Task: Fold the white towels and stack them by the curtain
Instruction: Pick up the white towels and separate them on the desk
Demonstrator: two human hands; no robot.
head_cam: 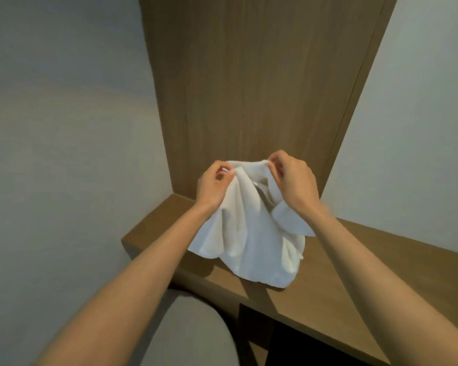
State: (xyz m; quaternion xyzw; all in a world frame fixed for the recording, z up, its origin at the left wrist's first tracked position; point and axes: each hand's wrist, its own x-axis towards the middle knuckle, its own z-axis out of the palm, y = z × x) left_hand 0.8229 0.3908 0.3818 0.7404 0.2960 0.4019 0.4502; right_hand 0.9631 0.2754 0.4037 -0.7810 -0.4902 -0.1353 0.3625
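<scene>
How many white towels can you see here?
1. The white towel hangs unfolded from the left hand and right hand, which pinch its top edge above the wooden desk. Any others lie outside this view.

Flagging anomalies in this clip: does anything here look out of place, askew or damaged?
Nothing stands out. The white towel hangs bunched and unfolded, pinched along its top edge by the left hand and right hand, its lower part draped down to the wooden desk. No spill or damage shows.
</scene>
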